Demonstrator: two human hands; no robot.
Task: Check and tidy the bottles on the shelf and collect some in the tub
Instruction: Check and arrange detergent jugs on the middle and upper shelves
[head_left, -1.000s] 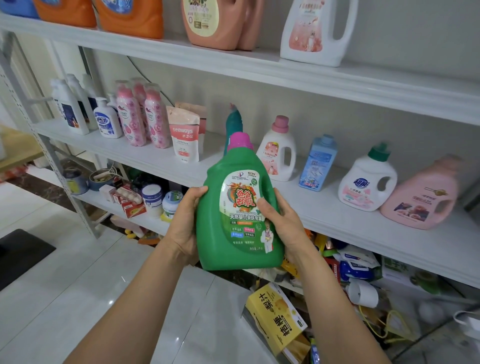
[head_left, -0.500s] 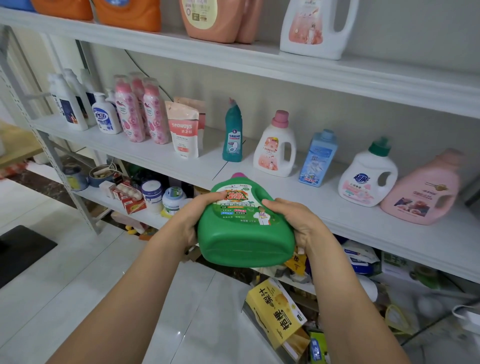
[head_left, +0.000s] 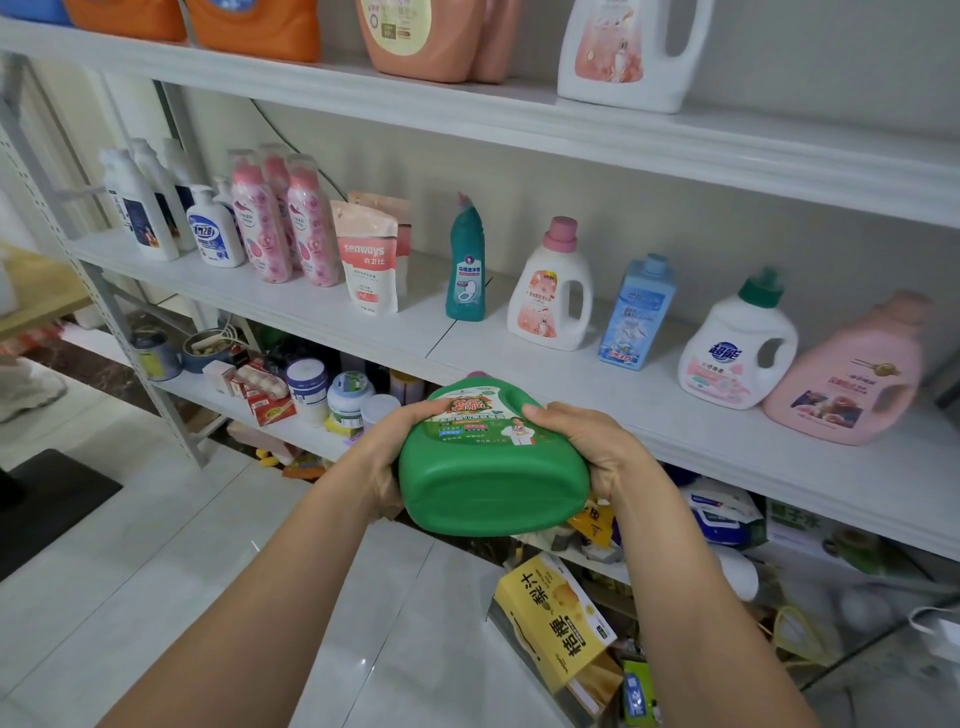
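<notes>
Tipped over since a second ago, from upright with the label facing to nearly flat, and brought lower: green bottle (head_left: 493, 478), base toward the camera, pink cap pointing at the edge of the white middle shelf (head_left: 727, 457). Gripped from both sides, left hand (head_left: 387, 452) curled round its left flank, right hand (head_left: 592, 447) wrapped over the handle side with fingertips on the label. Behind the green bottle, on a smooth white board with one seam: slim teal bottle (head_left: 466, 265), white jug with pink cap (head_left: 550, 296), boxy pale-blue bottle (head_left: 636, 317), white jug with green cap (head_left: 735, 348), matte pink jug (head_left: 852, 379) farthest right. Below the green bottle, glossy pale floor tiles (head_left: 156, 571) with small glints; below and right of it, a yellow carton (head_left: 556, 613) leaning. Far left of it, a dark mat (head_left: 47, 499) on the tiles. Above it, an upper shelf (head_left: 675, 140) bearing orange, peach and white jugs, tops cut off. Smooth moulded plastic on the green bottle, rounded oblong base, glossy printed label.
</notes>
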